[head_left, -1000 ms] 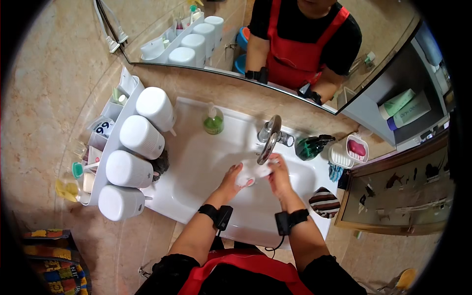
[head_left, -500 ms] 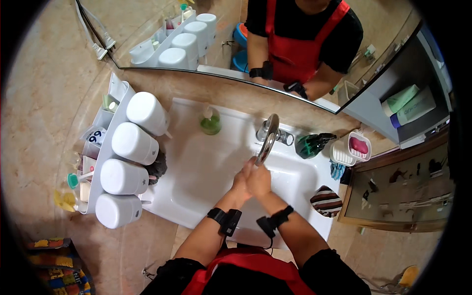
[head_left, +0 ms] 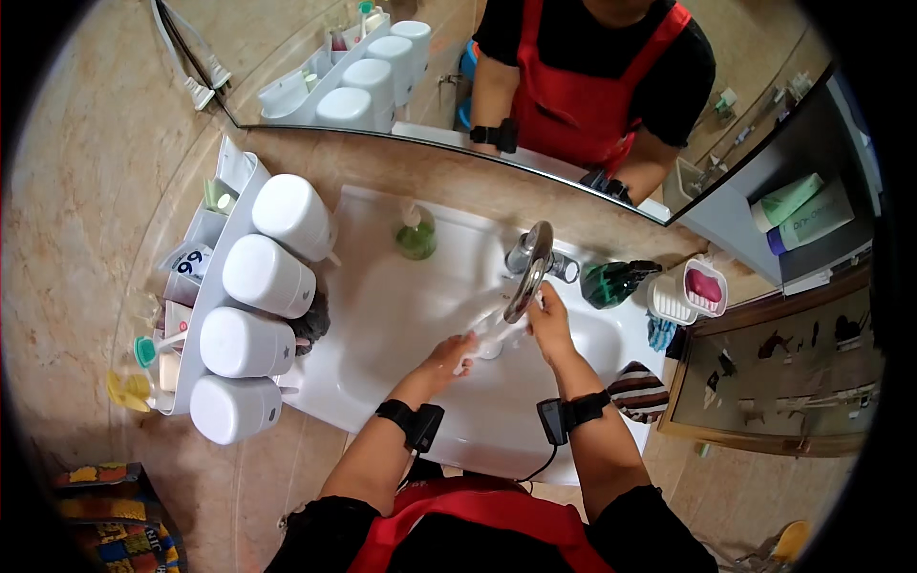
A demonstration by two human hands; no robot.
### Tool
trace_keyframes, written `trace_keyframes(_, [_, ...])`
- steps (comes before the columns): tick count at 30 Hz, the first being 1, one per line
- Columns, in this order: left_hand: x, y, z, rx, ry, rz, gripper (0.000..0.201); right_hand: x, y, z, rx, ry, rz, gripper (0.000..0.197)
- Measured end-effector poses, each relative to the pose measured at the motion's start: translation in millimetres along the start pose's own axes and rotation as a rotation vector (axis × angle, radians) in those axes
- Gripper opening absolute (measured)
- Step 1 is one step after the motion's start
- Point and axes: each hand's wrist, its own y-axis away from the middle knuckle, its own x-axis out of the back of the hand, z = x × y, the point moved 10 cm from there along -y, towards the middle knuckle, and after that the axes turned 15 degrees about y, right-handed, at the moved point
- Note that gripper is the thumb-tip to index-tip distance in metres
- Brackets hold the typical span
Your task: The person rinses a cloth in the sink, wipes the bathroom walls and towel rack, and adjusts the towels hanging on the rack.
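Note:
Over the basin of the white sink [head_left: 373,325], my left hand [head_left: 445,359] is open and wet, its fingers loosely bent toward the water stream. It holds nothing. My right hand [head_left: 551,328] is raised just beside the curved chrome faucet [head_left: 535,277], fingers apart and partly behind the spout; whether they touch it I cannot tell. Water runs from the spout into the basin between my hands. A pump bottle of green liquid [head_left: 415,237] stands on the sink's back left, and a dark green bottle [head_left: 616,283] right of the faucet.
At left, a white wall rack [head_left: 208,286] carries several white cups [head_left: 270,277]. A soap dish with pink soap [head_left: 704,285] and a striped cloth [head_left: 638,392] lie on the right. Behind the sink hangs a mirror [head_left: 458,115]; an open shelf with tubes [head_left: 807,215] is at the right.
My hands were together under the spout and have moved apart. The left went left and a little lower in the picture; the right rose beside the faucet.

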Motion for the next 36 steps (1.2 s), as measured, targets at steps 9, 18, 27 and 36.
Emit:
trace_keyframes(9, [-48,-28,-12,0.063,0.659,-0.088,0.048,-38,89,-65,0.588,0.354,-0.333,0.033])
trace_keyframes(18, [-73,-3,14,-0.084,0.507,-0.269,0.055,-26,42,-72,0.408,0.553,-0.012,0.023])
trace_keyframes(27, [17,-17,-5,-0.045,1.033,-0.107,0.030,-95,24,-2,-0.154,-0.580,-0.178,0.022])
trace_keyframes(36, [21,3,-16,0.034,0.942,0.175,0.022,-51,-18,-14,0.056,-1.449,-0.232,0.022])
